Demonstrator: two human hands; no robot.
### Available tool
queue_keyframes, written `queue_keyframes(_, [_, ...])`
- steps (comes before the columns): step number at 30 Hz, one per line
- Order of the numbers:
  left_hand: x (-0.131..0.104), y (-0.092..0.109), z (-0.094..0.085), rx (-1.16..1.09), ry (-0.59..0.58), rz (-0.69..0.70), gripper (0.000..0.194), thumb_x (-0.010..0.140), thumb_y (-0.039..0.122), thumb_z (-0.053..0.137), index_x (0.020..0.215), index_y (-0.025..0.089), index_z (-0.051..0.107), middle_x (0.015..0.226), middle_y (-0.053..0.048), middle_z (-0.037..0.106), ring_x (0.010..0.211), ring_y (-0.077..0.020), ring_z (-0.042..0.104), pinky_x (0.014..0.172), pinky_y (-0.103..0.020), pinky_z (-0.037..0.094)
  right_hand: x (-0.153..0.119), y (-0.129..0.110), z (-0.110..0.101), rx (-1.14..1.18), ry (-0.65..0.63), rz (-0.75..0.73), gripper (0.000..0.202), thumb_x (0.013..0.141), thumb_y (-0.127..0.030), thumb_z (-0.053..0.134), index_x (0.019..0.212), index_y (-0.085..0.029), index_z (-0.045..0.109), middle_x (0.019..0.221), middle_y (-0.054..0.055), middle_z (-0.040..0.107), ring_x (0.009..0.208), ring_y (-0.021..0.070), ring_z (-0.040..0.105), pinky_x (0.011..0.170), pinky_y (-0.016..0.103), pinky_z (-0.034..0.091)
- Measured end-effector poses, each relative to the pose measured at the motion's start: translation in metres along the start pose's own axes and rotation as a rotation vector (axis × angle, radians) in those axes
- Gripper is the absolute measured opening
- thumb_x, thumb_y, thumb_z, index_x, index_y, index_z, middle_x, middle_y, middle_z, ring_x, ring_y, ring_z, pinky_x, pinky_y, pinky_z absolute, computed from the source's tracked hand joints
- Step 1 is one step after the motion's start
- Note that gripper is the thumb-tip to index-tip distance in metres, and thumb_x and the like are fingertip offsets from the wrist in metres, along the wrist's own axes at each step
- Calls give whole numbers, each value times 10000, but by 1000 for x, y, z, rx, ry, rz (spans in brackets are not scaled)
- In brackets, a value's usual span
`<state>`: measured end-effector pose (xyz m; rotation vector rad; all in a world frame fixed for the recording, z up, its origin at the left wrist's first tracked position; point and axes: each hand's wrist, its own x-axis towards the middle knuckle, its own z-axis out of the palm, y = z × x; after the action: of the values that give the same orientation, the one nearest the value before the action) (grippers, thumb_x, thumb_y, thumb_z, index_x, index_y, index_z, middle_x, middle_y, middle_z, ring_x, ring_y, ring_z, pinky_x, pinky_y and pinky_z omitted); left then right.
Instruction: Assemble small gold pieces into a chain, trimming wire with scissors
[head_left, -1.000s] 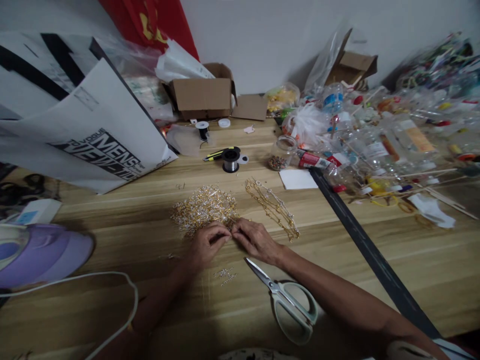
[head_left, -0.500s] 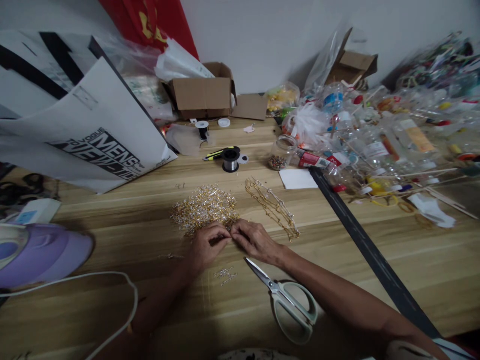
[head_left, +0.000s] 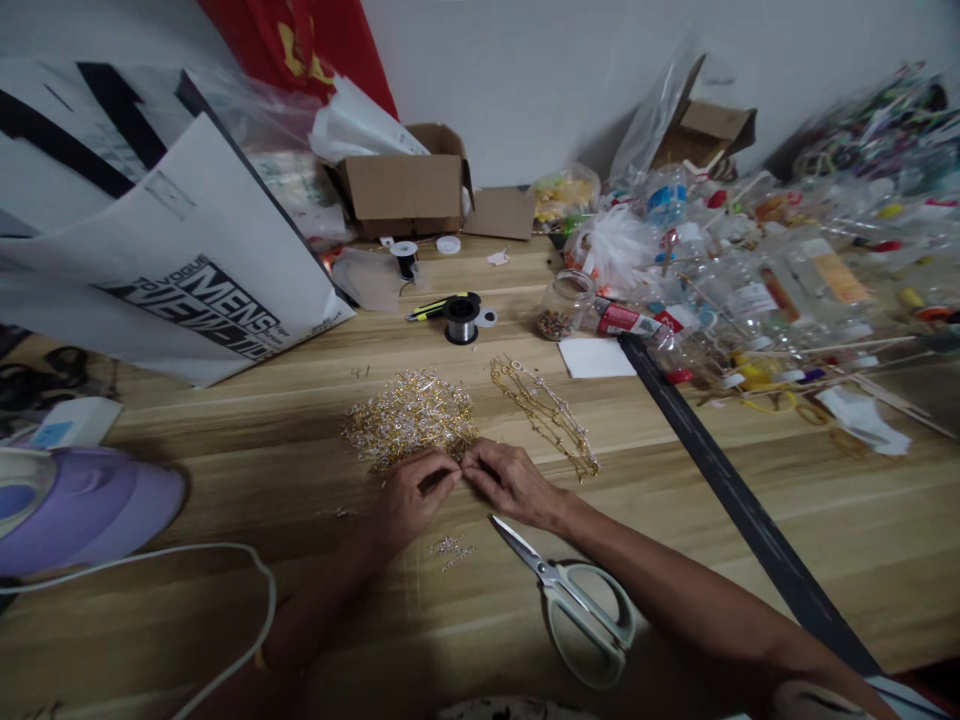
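Note:
My left hand (head_left: 417, 490) and my right hand (head_left: 511, 482) meet fingertip to fingertip at the near edge of a pile of small gold and silver jewellery pieces (head_left: 409, 415). Both are pinched closed; whatever lies between the fingertips is too small to make out. Right of the pile, several gold and silver chains (head_left: 551, 415) lie stretched side by side. A few short silver chain bits (head_left: 451, 550) rest on the wood just below my hands. Beside my right forearm lie scissors (head_left: 574, 600) with pale green handles, blades pointing toward my hands.
A wire spool (head_left: 460, 320) and a yellow-black cutter (head_left: 431, 308) lie behind the pile. A bead jar (head_left: 564, 305) stands near heaped plastic bottles (head_left: 750, 290) at right. On the left are a white paper bag (head_left: 187, 270), a purple appliance (head_left: 97, 505) and a white cable (head_left: 262, 590).

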<state>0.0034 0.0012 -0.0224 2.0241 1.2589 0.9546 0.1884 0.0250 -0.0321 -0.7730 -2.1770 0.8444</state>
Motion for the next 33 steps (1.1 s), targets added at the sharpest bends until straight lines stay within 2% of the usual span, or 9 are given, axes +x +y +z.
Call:
queue_keyframes(6, [0,2,-2,-22,-7,-31,202,849,220,522,673,166,605,636,8,617,604,-118,565,599,-216,433,-1,0,0,28,4,4,115,939,-203,455,877,-169,546,790,30,572,699,136,520,643,236,412])
queue_keyframes(14, [1,7,-7,-72,-2,-153,214,852,234,499,665,176,585,596,24,578,571,-115,540,560,-209,414,-1,-1,-1,66,18,18,121,932,-196,463,861,-166,556,773,21,563,673,125,509,628,229,403])
queue_keyframes(18, [-1,0,-6,-127,46,-160,202,873,260,481,713,178,573,650,9,595,624,-129,579,606,-227,443,0,-2,-1,56,12,-10,123,926,-176,464,862,-160,567,781,32,585,682,127,526,640,229,411])
queue_keyframes(26, [1,0,-8,-33,88,-161,222,878,267,452,695,184,546,652,10,587,633,-133,558,626,-230,429,-1,1,2,-25,-30,-56,138,934,-168,433,890,-167,563,791,45,599,701,144,540,675,242,433])
queue_keyframes(33, [3,-1,-8,-219,69,-254,214,862,297,482,699,177,551,667,-5,597,632,-143,593,617,-244,461,-1,-2,0,-25,-28,-32,132,921,-156,444,878,-165,569,785,43,609,680,139,551,648,232,430])
